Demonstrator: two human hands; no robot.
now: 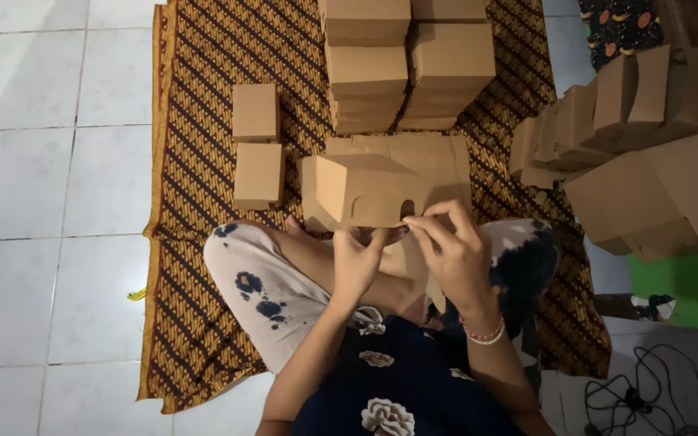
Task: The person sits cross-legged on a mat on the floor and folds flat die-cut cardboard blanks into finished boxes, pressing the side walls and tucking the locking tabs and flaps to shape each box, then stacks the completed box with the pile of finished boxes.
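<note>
**Cardboard box held over lap**

Head view: a half-folded cardboard box (365,192) is held above the crossed legs. Left hand (355,262) fingers are curled under its edge; right hand (450,250) fingertips are pinched on a flap. It is judged light, thin and easily creased, best gripped at folded edges.

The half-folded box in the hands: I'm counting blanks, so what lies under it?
Under the half-folded box lies a stack of flat cardboard blanks on the patterned cloth; their number is hidden.

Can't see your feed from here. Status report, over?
Left hand under half-folded cardboard box. Right hand pinching its near edge. Nothing in the way.
</note>
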